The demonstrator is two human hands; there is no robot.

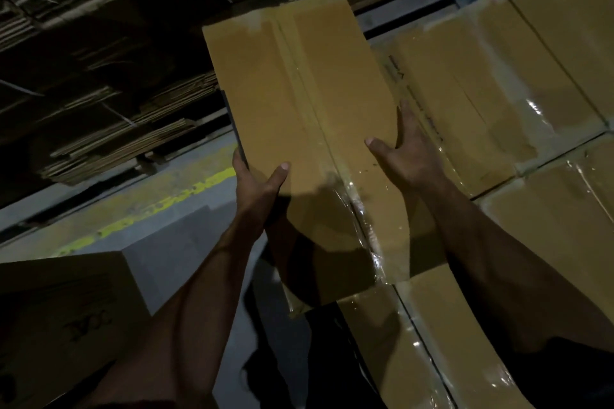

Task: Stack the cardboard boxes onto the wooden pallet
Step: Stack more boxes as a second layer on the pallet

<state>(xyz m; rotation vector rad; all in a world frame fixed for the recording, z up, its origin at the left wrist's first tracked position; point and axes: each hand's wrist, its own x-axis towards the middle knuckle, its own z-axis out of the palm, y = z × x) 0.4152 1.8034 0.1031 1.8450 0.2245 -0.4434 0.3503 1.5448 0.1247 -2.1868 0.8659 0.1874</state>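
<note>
on the far left, low down, we see a dark cardboard box (63,319) with some writing on its top. behind it there is a grey floor with a yellow line (159,206), and tall piles of flat cardboard (109,76) in the dark. then comes our left hand (257,186) — its thumb lies on top of the taped box (299,116) and its fingers curl round the left edge. we hold this box up in the middle, tilted, with shiny tape along its seam. our right hand (403,156) holds the box's right edge with its fingers almost straight and its thumb on top. to the right lie the stacked boxes (518,83) side by side — the box we hold overlaps them. we cannot see the pallet.
</note>
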